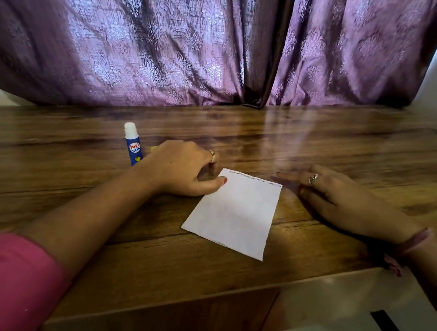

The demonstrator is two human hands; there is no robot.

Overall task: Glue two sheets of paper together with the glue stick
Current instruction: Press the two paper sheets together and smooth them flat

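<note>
A white paper (236,215) lies flat on the wooden table (149,252), with one line of print along its far edge. My left hand (184,170) rests on the table at the paper's far left corner, its thumb touching that corner. To the right of the paper my right hand (348,203) lies on the table, blurred, fingers stretched flat, and holds nothing. A blue glue stick (132,144) with a white top stands upright just left of my left hand. I cannot tell whether a second sheet lies under the paper.
A purple patterned curtain (198,42) hangs along the table's far edge. Something small and yellow (154,148) peeks out behind my left hand. The table's front edge runs close below the paper, with a white surface (359,301) at the lower right.
</note>
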